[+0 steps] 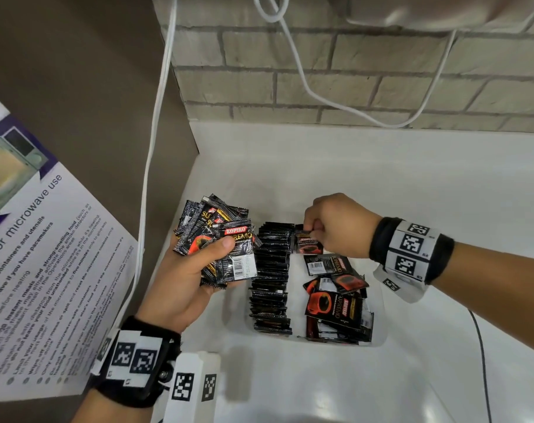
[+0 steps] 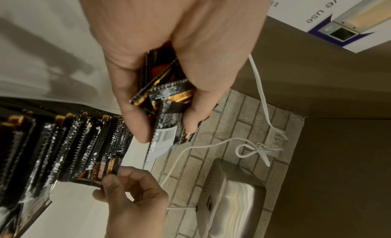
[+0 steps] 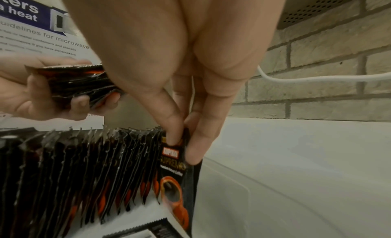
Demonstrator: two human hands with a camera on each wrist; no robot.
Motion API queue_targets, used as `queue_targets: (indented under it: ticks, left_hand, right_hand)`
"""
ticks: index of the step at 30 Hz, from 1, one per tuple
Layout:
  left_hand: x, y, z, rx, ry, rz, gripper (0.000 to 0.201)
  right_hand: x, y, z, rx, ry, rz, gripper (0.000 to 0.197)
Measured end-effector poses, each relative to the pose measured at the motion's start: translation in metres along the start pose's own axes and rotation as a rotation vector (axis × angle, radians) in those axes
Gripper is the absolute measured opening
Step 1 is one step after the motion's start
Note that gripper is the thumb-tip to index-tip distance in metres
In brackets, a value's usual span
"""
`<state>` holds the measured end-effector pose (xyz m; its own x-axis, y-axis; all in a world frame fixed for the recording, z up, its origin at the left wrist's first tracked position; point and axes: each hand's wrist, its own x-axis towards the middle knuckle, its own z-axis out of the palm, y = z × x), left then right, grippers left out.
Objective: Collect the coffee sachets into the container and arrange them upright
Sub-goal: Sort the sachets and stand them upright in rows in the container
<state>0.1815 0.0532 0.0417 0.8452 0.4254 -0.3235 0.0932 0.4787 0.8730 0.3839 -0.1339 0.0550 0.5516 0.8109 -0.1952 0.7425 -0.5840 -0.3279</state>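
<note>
Head view: right hand (image 1: 340, 227) fingers (image 3: 175, 124) pinch one sachet (image 1: 308, 244) by its top seam at frame centre, in the container (image 1: 378, 340); left hand (image 1: 180, 279) grips a bundle (image 1: 220, 239). Sachets judged light, slick, pliable; seam grip advisable

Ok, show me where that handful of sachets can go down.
Free: white counter between the brick wall and the container, and the counter in front of it. Crowded: the upright row and loose sachets fill the container.
</note>
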Motion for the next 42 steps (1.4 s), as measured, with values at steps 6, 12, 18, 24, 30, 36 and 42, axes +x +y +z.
queue_targets:
  ticks: [6, 12, 18, 24, 30, 36, 42]
  left_hand:
    - [0.001, -0.001, 0.002, -0.003, -0.016, -0.002, 0.046]
    - [0.002, -0.002, 0.002, 0.007, -0.011, -0.006, 0.046]
    - [0.001, -0.003, 0.005, 0.001, -0.03, -0.007, 0.053]
    - [0.001, -0.003, 0.024, -0.045, -0.111, -0.015, 0.06]
    - [-0.001, -0.002, 0.043, -0.053, -0.102, -0.051, 0.058]
    - [0.0, -0.003, 0.043, -0.051, -0.067, -0.089, 0.059]
    - [0.003, -0.007, 0.046, -0.073, -0.039, -0.119, 0.06]
  right_hand:
    - [0.007, 0.004, -0.008, 0.055, 0.011, 0.094, 0.008]
    - [0.012, 0.005, -0.01, 0.045, -0.026, 0.101, 0.023]
    - [0.001, 0.001, -0.024, 0.112, 0.044, 0.066, 0.033]
    - [-0.033, -0.047, -0.037, 0.556, 0.079, -0.067, 0.041]
    - [-0.039, -0.053, -0.008, 0.793, 0.191, -0.115, 0.056]
    - [-0.042, -0.036, -0.009, 0.862, 0.22, -0.008, 0.016]
    - [-0.047, -0.02, -0.03, 0.87, 0.586, -0.168, 0.023]
